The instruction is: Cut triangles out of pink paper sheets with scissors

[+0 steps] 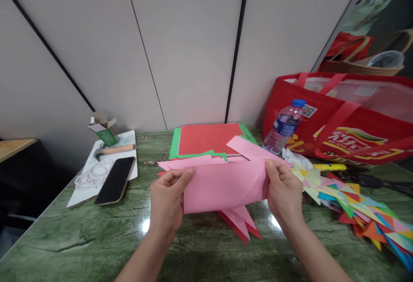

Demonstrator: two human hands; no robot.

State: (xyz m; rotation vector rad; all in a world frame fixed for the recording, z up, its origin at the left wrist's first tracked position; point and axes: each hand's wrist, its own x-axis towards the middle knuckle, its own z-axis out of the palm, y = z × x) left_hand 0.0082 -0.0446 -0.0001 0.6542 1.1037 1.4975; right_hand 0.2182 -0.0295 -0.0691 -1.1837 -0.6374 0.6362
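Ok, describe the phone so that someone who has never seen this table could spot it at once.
Start at the green marbled table and go to its left side, where a white tray lies. The phone rests face up on the tray's near right part, overhanging its edge. It is the only flat black slab there, beside clear bead bracelets and a wooden-handled hammer.

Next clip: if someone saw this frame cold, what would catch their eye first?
Most likely the folded pink paper sheet at centre, held above the green marble-patterned table by the left hand and the right hand at its two ends. Next, the big red shopping bag at the back right, with a clear plastic water bottle leaning on it, and the string of multicoloured paper triangles trailing off to the right.
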